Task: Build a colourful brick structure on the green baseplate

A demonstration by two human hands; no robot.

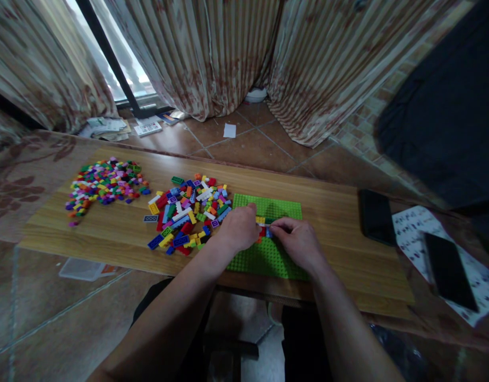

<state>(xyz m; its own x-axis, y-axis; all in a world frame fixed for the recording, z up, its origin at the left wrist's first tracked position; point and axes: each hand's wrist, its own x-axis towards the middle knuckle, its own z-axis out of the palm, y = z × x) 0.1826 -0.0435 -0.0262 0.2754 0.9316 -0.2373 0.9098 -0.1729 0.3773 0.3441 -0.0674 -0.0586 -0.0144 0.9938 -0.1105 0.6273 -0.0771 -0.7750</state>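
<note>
Leftmost on the table (109, 239) lies a loose pile (103, 185) of small bricks in many colours; just right of it, apart from it, sits a bigger heap (186, 215) of longer bricks, reaching to the left edge of the baseplate (274, 206). The green baseplate lies flat near the table's front edge, its sides square to that edge; which side is the longer I cannot tell. The left hand (238, 228) rests knuckles up over the plate's left part, fingers curled down and closed on the left end of a short row (263, 225) of yellow, red and blue bricks; the row stands on the plate at about its middle, long axis running left to right, both ends partly hidden under fingers. The right hand (298, 241) meets it from the other side, thumb and forefinger pinched on the right end. Further right a dark phone (376, 216) lies on the wood; beyond it another handset (449, 270) lies on a printed sheet (411, 228).
</note>
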